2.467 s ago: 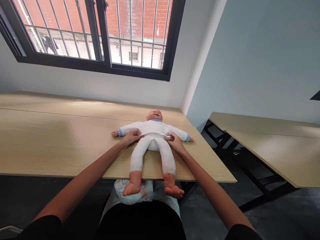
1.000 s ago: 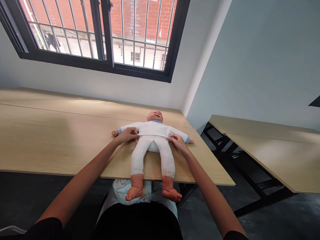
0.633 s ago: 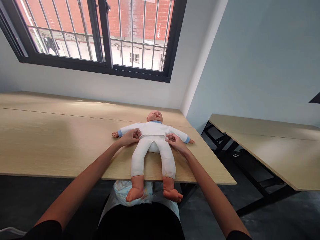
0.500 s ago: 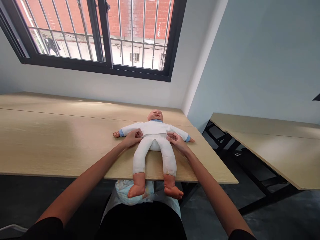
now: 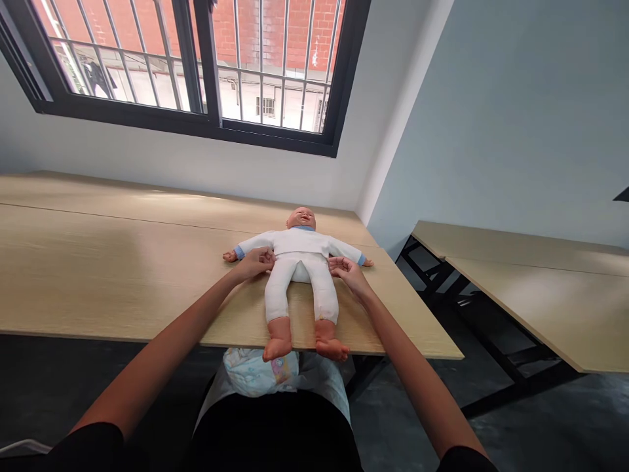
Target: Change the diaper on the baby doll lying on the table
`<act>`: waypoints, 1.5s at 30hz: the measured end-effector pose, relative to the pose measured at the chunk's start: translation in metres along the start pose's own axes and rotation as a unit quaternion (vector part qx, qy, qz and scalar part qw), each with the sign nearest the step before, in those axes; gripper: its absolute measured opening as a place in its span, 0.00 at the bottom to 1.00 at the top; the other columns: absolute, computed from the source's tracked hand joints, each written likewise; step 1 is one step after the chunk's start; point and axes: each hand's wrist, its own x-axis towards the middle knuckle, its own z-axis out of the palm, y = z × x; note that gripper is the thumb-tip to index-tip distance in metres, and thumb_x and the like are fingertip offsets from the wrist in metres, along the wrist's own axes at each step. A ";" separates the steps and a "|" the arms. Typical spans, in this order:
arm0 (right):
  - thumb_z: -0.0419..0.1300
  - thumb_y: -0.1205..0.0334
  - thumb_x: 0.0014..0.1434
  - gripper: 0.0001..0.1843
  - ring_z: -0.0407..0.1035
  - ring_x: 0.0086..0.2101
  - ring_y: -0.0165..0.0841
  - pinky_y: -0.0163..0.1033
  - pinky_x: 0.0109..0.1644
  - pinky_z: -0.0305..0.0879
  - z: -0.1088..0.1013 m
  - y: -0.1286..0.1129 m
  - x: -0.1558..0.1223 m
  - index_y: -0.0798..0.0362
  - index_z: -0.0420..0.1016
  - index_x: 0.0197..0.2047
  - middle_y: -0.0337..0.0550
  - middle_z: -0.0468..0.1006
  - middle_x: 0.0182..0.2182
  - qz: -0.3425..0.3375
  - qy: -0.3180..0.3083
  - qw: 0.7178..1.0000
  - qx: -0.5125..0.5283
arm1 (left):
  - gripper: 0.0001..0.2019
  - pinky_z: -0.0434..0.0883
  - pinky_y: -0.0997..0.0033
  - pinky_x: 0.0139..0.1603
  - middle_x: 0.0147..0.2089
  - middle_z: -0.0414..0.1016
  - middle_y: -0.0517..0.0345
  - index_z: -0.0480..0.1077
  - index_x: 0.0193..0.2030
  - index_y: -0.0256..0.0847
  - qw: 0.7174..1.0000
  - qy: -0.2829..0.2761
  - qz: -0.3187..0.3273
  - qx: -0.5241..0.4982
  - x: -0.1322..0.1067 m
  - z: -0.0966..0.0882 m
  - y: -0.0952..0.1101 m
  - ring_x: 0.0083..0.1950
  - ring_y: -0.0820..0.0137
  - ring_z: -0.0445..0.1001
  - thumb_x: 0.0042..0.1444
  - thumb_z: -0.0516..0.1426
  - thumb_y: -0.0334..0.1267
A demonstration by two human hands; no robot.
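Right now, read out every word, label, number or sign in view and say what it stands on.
No text can be read anywhere.
On the diaper: coloured prints, too blurred to read.
On the doll: plain clothes, no label showing.
Through the window: no legible sign on the buildings.

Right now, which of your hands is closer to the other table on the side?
Right. The right hand touches the doll's waist on the side facing the other table; the left hand touches the doll's opposite side, with the doll between it and that table.
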 end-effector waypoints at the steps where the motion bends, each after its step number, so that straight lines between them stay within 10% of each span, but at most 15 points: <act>1: 0.69 0.56 0.42 0.17 0.71 0.40 0.39 0.46 0.50 0.69 0.000 -0.001 -0.001 0.52 0.76 0.37 0.45 0.78 0.37 -0.006 -0.017 1.000 -0.017 | 0.12 0.66 0.73 0.32 0.28 0.68 0.61 0.68 0.30 0.39 1.000 -0.019 0.000 -0.003 -0.001 -0.001 0.003 0.30 0.72 0.67 0.42 0.66 0.40; 9: 0.67 0.54 0.48 0.18 0.68 0.34 0.34 0.41 0.44 0.66 0.004 -0.002 -0.008 0.53 0.74 0.41 0.42 0.75 0.35 -0.085 -0.072 0.988 -0.106 | 0.14 0.66 0.75 0.33 0.29 0.68 0.63 0.68 0.33 0.38 0.999 -0.047 0.021 0.008 -0.009 0.008 0.018 0.31 0.74 0.66 0.41 0.65 0.38; 37: 0.57 0.54 0.56 0.13 0.67 0.30 0.35 0.40 0.36 0.67 0.001 0.009 0.000 0.54 0.77 0.34 0.45 0.75 0.32 -0.194 0.072 0.944 -0.258 | 0.15 0.67 0.73 0.26 0.23 0.69 0.61 0.65 0.26 0.39 0.996 0.004 0.029 0.087 0.001 -0.002 -0.002 0.24 0.71 0.69 0.46 0.62 0.49; 41: 0.56 0.53 0.59 0.13 0.68 0.32 0.37 0.43 0.39 0.67 -0.005 0.007 -0.002 0.53 0.76 0.35 0.49 0.77 0.35 -0.207 0.087 0.931 -0.289 | 0.09 0.67 0.72 0.30 0.29 0.73 0.58 0.67 0.27 0.39 0.989 0.062 0.040 0.127 -0.018 0.002 0.018 0.30 0.70 0.70 0.49 0.61 0.41; 45: 0.55 0.54 0.61 0.12 0.69 0.33 0.38 0.44 0.42 0.67 -0.004 0.011 -0.004 0.52 0.75 0.36 0.48 0.77 0.36 -0.196 0.081 0.920 -0.330 | 0.05 0.66 0.73 0.32 0.32 0.71 0.60 0.66 0.33 0.40 0.940 0.260 0.116 0.189 -0.079 0.031 0.047 0.32 0.71 0.68 0.60 0.56 0.38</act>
